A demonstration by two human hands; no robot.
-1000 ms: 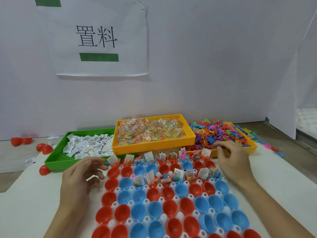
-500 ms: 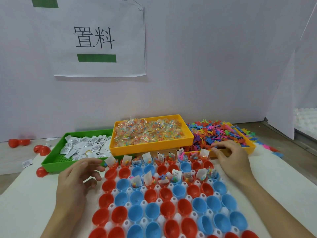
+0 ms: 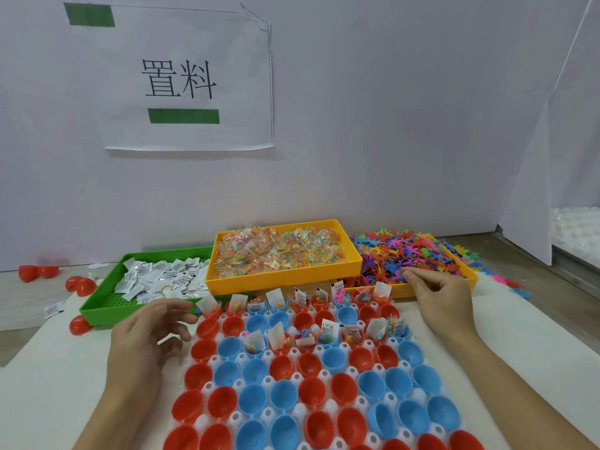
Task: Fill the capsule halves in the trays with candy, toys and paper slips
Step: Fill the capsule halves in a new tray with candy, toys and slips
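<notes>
Reaching right hand (image 3: 444,297) touching toys (image 3: 406,254), left hand (image 3: 146,332) beside capsule halves (image 3: 305,384)

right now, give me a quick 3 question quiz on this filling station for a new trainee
1. True or false: the green tray holds the paper slips.
2. Which supply is the right hand reaching into? A) candy packets B) plastic toys C) paper slips
3. Fill in: the orange tray in the middle holds ____.

Key: 1 true. 2 B, its fingertips are at the plastic toys. 3 candy packets.
</notes>
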